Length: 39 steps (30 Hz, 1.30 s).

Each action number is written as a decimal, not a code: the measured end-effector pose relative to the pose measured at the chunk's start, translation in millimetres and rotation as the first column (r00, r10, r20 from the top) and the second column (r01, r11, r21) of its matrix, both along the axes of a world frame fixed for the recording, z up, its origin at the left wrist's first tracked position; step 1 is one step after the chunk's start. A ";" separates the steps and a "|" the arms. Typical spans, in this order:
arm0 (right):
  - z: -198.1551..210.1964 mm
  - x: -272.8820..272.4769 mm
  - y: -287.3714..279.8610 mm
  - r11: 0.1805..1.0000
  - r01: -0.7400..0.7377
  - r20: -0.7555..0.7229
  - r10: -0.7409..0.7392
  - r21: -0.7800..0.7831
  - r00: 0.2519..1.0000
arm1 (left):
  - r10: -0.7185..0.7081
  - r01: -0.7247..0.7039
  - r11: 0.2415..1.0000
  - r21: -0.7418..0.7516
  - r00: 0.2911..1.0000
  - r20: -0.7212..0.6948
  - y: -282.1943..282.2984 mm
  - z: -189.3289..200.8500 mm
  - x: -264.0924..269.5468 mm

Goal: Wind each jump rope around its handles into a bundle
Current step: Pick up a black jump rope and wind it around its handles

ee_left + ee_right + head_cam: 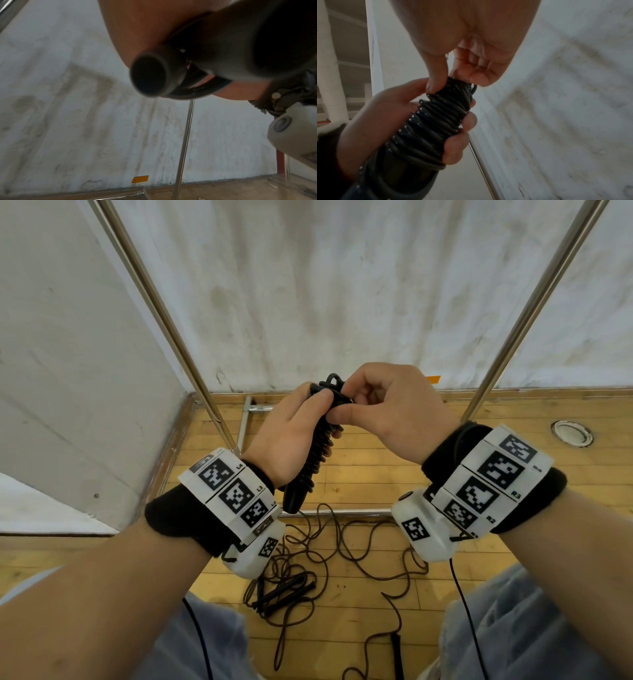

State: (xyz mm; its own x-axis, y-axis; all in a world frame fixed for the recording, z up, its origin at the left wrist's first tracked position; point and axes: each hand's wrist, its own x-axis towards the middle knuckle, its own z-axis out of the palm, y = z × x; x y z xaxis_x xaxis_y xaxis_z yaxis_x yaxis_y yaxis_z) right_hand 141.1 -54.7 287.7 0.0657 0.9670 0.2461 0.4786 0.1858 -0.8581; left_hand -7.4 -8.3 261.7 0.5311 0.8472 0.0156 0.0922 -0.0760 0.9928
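near the centre of the head view, a wound black jump rope bundle (317,445) is gripped by the left hand (291,436), its fingers and thumb curled round the coiled middle; in the right wrist view the same hand (388,121) is seen at lower left, with the fingertips (453,148) wrapped over the shiny black coils (433,128). the top end of the bundle is pinched by the right hand (387,409), thumb and forefinger closed on the last turns of cord while the other fingers are curled in; this pinch is shown from below in the upper middle of the right wrist view (464,56). in the left wrist view the open butt of a black handle (149,75) is seen close up and blurred at centre, with the left palm (137,27) above it. both wrists are wrapped in black bands carrying white marker blocks (233,491), and a white camera housing (428,529) is worn under the right wrist. below the hands, in the lower middle of the head view, a loose tangle of dark jump rope cord (342,546) is spread on the wooden floor (376,467), with a pair of black handles (284,594) lying in it and another handle (397,652) near the bottom edge. light blue jeans (513,628) are visible at lower left and lower right. two slanted metal poles (164,313) and a stained white wall (342,285) fill the upper frame, with a piece of orange tape (140,179) at the wall's foot.
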 end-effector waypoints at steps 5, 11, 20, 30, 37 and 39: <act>3.0 3.2 1.8 1.000 0.000 0.030 -0.001 0.003 1.000 | -0.070 0.074 0.995 -0.074 0.996 0.055 2.3 1.2 2.4; -1.2 1.2 -0.2 1.000 -0.029 -0.067 0.028 -0.012 0.997 | -0.079 0.081 0.995 -0.055 0.996 0.034 4.6 3.3 1.8; 3.7 8.3 -0.3 0.976 -0.183 -0.106 0.171 -0.116 0.980 | -0.089 0.089 0.995 -0.045 0.996 0.003 2.8 7.5 -3.5; 4.1 9.5 -2.1 0.978 -0.144 0.157 0.167 -0.148 0.973 | -0.194 0.187 0.978 -0.092 0.978 -0.071 1.8 6.1 -3.9; 7.7 15.3 -0.6 0.976 -0.149 0.214 0.181 -0.158 0.960 | -0.211 0.204 0.971 -0.121 0.977 -0.042 1.0 8.9 -1.0; 6.6 15.8 -0.5 0.982 -0.133 0.240 0.162 -0.131 0.957 | -0.211 0.206 0.970 -0.126 0.977 -0.034 0.7 10.1 -0.4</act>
